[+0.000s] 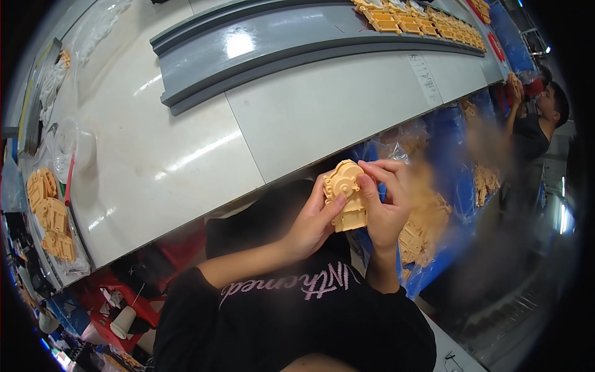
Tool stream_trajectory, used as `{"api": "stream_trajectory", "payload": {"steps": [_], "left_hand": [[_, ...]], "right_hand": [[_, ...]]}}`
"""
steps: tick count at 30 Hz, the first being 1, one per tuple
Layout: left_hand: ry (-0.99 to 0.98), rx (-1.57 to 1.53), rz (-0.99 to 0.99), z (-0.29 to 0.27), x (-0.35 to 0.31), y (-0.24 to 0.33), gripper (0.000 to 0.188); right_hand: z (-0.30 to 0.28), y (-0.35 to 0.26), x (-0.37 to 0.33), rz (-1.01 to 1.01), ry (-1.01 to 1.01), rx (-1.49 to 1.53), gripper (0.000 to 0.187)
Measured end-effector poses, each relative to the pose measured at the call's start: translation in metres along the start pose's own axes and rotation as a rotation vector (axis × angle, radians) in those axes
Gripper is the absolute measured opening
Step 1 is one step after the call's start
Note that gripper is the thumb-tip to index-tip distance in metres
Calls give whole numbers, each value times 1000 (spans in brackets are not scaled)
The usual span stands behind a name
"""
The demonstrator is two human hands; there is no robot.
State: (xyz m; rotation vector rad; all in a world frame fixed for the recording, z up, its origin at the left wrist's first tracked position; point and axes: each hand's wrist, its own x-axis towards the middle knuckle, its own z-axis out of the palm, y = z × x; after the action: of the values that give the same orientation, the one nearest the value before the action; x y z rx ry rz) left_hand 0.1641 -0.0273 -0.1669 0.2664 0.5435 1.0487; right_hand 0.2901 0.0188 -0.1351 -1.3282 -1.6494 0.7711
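1. A tan plastic housing (pixel 346 195), with a round part at its top and a boxy lower part, is held in the air just off the near edge of the white table (pixel 186 155), above the person's lap.
2. The housing is gripped from the left by the left hand (pixel 313 220), whose fingers are closed on its side and whose thumb is pressed against its face.
3. It is gripped from the right by the right hand (pixel 385 204), whose fingers are curled over its upper right edge and side.
4. Just right of the hands, a clear bag of more tan parts (pixel 421 223) is seen in a blue bin (pixel 458 186).
5. On the far part of the table, a grey conveyor channel (pixel 279 49) is laid, with trays of tan parts (pixel 421 25) at its far right.
6. At the left end of the table, a stack of tan parts (pixel 52 217) is kept.
7. At the far right, another person (pixel 536 130) is seen with raised hands.
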Motion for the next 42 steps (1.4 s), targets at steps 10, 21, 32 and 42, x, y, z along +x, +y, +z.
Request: {"api": "stream_trajectory", "payload": {"steps": [10,21,32,42], "left_hand": [[29,210,272,-12,0,-12,51],[25,92,328,-13,-7,3,44],[27,29,330,-12,-12,-4,39],[-1,-67,512,-25,-16,24,57]], "right_hand": [[-3,2,-14,352,-167,561,23],[1,-4,-21,254,-90,486,26],[3,2,-31,134,-50,488,30],[9,-18,-11,97,-51,619,42]]}}
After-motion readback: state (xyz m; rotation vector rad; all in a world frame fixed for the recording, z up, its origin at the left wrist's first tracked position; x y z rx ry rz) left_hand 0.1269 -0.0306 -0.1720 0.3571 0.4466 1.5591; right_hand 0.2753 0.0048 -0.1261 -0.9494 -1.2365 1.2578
